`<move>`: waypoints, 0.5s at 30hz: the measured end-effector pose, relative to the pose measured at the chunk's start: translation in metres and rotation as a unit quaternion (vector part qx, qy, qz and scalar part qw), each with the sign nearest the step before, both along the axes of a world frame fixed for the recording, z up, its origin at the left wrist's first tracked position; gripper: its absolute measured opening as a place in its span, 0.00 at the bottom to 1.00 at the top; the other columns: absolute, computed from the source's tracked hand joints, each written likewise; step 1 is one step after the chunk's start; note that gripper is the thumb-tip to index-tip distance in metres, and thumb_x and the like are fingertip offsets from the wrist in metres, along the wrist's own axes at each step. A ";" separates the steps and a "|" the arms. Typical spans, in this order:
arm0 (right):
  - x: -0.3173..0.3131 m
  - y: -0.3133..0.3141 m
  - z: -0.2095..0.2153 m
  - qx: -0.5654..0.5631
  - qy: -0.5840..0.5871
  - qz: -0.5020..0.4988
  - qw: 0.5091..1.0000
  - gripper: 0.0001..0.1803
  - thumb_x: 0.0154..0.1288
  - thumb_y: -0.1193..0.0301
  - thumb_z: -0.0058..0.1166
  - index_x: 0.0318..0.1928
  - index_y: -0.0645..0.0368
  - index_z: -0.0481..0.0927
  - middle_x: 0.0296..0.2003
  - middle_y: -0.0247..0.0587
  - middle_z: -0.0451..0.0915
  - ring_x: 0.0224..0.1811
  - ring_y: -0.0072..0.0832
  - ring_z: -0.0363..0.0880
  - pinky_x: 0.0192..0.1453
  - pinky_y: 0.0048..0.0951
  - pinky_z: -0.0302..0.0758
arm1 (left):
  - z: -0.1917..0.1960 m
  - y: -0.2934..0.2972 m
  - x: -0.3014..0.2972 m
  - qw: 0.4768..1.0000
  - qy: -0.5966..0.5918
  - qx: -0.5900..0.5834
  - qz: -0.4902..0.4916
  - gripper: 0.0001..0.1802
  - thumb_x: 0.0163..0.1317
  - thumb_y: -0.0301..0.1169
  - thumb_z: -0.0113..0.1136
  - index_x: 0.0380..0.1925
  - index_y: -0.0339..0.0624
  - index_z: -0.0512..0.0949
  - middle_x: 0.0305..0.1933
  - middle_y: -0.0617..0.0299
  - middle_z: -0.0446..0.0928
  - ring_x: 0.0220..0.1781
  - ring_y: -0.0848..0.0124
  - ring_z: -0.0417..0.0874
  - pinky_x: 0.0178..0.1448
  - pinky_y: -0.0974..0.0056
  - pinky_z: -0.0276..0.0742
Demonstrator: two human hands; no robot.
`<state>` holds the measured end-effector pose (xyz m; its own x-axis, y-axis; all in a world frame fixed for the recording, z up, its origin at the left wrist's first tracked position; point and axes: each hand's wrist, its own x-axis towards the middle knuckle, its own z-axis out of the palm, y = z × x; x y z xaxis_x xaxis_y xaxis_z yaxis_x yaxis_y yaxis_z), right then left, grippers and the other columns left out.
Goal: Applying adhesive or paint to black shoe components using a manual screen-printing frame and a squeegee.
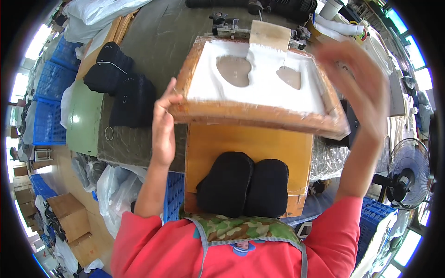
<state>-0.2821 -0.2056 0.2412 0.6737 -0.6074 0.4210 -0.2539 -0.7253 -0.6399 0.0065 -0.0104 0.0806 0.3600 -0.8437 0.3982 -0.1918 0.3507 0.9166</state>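
In the head view, the left hand (164, 123), fingers half curled, grips the near left corner of a wooden frame (259, 114) with a white screen (206, 72); the right hand (354, 76) blurs by its right side — whether it's open or touching, I cannot tell. The frame sits tilted above an orange board (250, 140) — two black pieces (227, 183) lie nearer the person

I counted one wooden frame (257, 116) with two grey windows (234, 72), and two black pads (227, 180) on one orange board (250, 139). There were two bare hands (163, 132) and one fan (402, 178).
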 end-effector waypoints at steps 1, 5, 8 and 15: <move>-0.011 0.015 0.011 0.011 -0.010 0.121 0.993 0.13 0.56 0.70 0.59 0.40 0.67 0.83 0.37 0.46 0.85 0.41 0.32 0.85 0.49 0.31 0.77 | 0.010 -0.008 0.004 0.999 -0.017 -0.025 0.009 0.28 0.74 0.50 0.40 0.58 0.36 0.68 0.74 0.40 0.57 0.77 0.58 0.56 0.78 0.53 0.44; -0.032 0.040 -0.014 0.090 0.189 0.309 0.928 0.10 0.54 0.75 0.61 0.38 0.65 0.83 0.38 0.48 0.85 0.41 0.43 0.85 0.48 0.40 0.79 | 0.048 -0.037 0.022 0.996 -0.080 -0.038 0.007 0.28 0.76 0.46 0.34 0.66 0.38 0.61 0.74 0.45 0.59 0.75 0.60 0.60 0.77 0.54 0.49; -0.025 0.016 -0.087 0.045 0.293 0.067 0.953 0.11 0.58 0.76 0.58 0.42 0.60 0.82 0.43 0.46 0.84 0.47 0.45 0.82 0.54 0.40 0.76 | 0.058 -0.042 0.027 0.997 -0.061 -0.040 -0.007 0.29 0.76 0.46 0.35 0.68 0.38 0.60 0.73 0.47 0.61 0.75 0.62 0.61 0.77 0.55 0.51; -0.003 -0.057 -0.218 0.007 0.178 -0.182 0.967 0.20 0.61 0.68 0.61 0.54 0.57 0.79 0.54 0.50 0.79 0.57 0.49 0.74 0.60 0.46 0.70 | -0.011 -0.051 0.036 0.975 0.066 0.204 0.066 0.20 0.70 0.37 0.52 0.55 0.35 0.77 0.56 0.56 0.78 0.56 0.65 0.79 0.65 0.59 0.70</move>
<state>-0.2847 -0.2622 0.0227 0.5151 -0.8355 0.1916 -0.6973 -0.5384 -0.4731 0.0423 -0.0612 0.0698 0.5020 -0.8647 -0.0176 -0.0816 -0.0677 0.9944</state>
